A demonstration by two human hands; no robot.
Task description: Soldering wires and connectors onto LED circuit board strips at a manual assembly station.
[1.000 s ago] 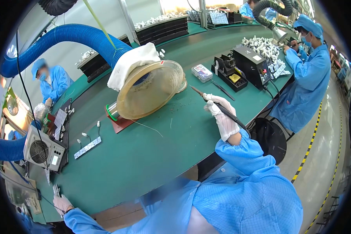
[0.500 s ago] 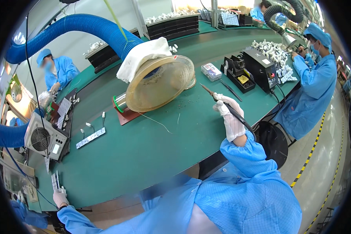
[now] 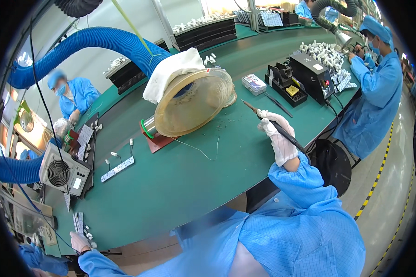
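My right hand [image 3: 283, 144], in a white glove, is closed around the dark handle of a soldering iron [image 3: 250, 106]. The iron's bare tip points up and left, above the green bench and apart from anything on it. At the lower left, my gloved left hand [image 3: 80, 242] rests by the near end of some white circuit board strips [image 3: 78, 223]. Small white connectors [image 3: 88, 234] lie beside it; its fingers are too small to make out. Alone on the bench, between my hands, is another board strip [image 3: 118, 169] with wired white connectors.
A wide fume hood [image 3: 194, 104] on a blue hose stands mid-bench, beside a solder wire spool [image 3: 149, 126]. Farther right are a clear box [image 3: 253, 84], tweezers [image 3: 278, 105], an iron stand [image 3: 286, 87] and a black soldering station [image 3: 311, 76]. Co-workers sit left and right.
The whole scene has shifted slightly right and down in view. My left hand has drawn a little left off the connectors, which show more now. My right hand keeps hold of the soldering iron.
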